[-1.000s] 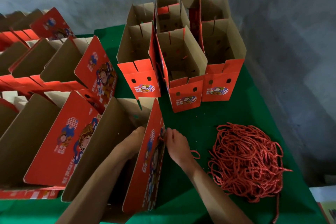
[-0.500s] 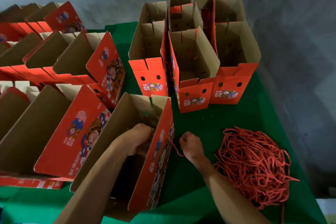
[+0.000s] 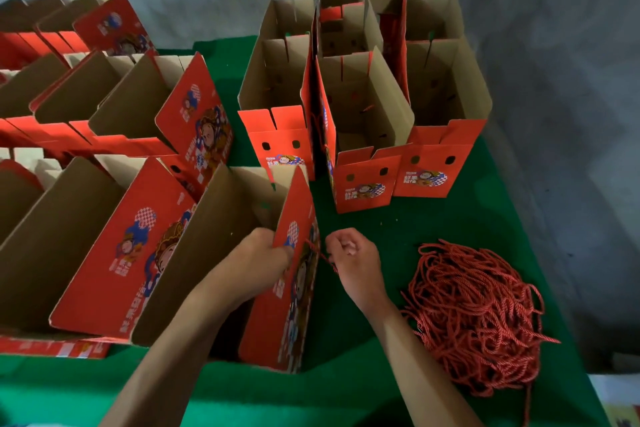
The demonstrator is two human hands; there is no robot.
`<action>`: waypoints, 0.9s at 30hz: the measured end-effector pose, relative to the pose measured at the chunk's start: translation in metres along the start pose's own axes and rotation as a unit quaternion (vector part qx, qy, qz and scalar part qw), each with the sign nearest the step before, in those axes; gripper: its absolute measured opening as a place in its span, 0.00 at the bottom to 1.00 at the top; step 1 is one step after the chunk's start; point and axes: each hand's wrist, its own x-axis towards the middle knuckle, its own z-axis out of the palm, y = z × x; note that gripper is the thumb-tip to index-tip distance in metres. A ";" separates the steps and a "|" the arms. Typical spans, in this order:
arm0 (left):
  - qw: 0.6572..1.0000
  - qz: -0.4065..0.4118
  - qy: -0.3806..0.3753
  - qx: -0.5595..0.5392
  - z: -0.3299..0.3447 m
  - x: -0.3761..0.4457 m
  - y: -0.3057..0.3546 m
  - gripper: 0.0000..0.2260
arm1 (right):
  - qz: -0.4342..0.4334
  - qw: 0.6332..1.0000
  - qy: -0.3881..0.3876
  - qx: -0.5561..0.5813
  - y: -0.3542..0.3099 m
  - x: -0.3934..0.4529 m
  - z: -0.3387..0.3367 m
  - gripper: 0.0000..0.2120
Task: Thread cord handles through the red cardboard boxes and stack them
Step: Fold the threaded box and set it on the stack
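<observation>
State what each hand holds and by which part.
The left hand grips the near red box by its right wall's top edge. The right hand pinches a red cord beside that wall's outer face.

Near box (image 3: pixel 221 253) at front centre of table (image 3: pixel 433 225); left hand (image 3: pixel 266 253) inside it, right hand (image 3: pixel 353 256) just right of its wall, pinching cord (image 3: pixel 323 255); cord pile (image 3: pixel 474 315) further right; upright boxes (image 3: pixel 363 114) behind; leaning rows (image 3: pixel 86 114) to the left.
</observation>
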 end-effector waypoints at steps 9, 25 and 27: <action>0.991 -0.012 0.093 -0.094 -0.022 0.037 0.016 0.12 | 0.008 0.995 -0.097 -0.026 0.012 -0.029 0.020 0.08; 0.979 -0.093 -0.051 -0.176 -0.022 0.034 0.000 0.28 | 0.067 0.993 -0.095 0.023 0.010 -0.040 0.022 0.09; 0.978 -0.085 -0.055 -0.184 -0.022 0.035 -0.001 0.33 | 0.080 0.993 -0.085 0.030 0.013 -0.047 0.024 0.10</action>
